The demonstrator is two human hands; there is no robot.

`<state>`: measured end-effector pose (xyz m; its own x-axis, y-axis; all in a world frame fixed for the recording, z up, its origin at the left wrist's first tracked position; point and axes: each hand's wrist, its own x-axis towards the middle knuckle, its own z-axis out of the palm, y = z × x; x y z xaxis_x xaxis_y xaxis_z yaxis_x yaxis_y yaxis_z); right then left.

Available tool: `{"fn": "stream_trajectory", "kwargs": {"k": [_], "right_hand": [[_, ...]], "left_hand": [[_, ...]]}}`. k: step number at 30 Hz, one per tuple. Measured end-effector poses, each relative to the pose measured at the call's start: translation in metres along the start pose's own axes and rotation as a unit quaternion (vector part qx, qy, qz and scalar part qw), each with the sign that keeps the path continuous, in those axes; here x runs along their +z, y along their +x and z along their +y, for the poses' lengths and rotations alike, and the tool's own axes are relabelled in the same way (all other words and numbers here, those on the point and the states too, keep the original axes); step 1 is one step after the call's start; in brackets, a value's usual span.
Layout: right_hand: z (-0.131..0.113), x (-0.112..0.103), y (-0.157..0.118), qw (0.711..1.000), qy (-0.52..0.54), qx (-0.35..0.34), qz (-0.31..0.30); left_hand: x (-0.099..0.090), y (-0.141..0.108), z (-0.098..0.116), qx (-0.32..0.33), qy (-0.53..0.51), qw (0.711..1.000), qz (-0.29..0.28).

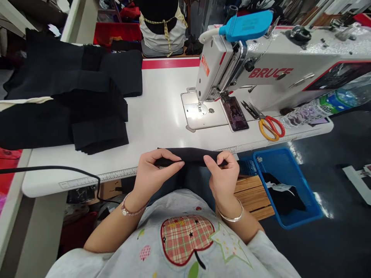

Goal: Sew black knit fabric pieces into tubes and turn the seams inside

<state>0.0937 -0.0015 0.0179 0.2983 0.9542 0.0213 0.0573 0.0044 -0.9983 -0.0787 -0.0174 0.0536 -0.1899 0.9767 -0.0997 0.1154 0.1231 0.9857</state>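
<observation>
A narrow piece of black cloth (189,154) is stretched between the two hands at the near edge of the counter (162,104), above the person's lap. Whether its underside touches the counter cannot be told. The left hand (152,172) pinches the cloth's nine o'clock end between thumb and fingers; the right hand (223,175) does the same at the three o'clock end, thumb towards the middle.

The cloth looks light and soft, probably folded over into a strip, with little stiffness of its own. It should bend easily and is unlikely to break, though its layers could slide on each other if held loosely. The best hold seems to be a pinch close to each end, thumb above and fingertips beneath, with gentle tension to keep the long edge straight.

With the cloth as the clock's centre, the sewing machine (217,69) stands at one o'clock, its metal plate (197,119) under the needle. A phone (236,114) lies at two, and scissors (271,125) and a plastic bottle (313,110) between two and three. Stacked dark fabric (95,112) sits at ten; a blue basket (313,204) is nearer four, below counter level.
</observation>
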Motion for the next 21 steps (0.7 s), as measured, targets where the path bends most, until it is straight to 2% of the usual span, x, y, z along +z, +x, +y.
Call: {"fn": "stream_trajectory", "kwargs": {"k": [8,16,19,21], "right_hand": [[0.001,0.001,-0.002,1.0,-0.008,-0.011,0.014],[0.003,0.0,-0.005,0.999,-0.015,-0.028,0.01],[0.009,-0.009,0.008,0.998,-0.033,-0.054,-0.013],[0.017,-0.024,0.03,0.994,-0.07,-0.089,0.0]], "left_hand": [[0.007,0.0,-0.014,-0.007,-0.096,0.995,0.023],[0.011,0.001,-0.007,-0.101,-0.144,0.984,0.022],[0.006,0.003,-0.01,-0.121,-0.158,0.979,0.043],[0.001,0.005,-0.015,-0.116,-0.142,0.98,0.077]]}}
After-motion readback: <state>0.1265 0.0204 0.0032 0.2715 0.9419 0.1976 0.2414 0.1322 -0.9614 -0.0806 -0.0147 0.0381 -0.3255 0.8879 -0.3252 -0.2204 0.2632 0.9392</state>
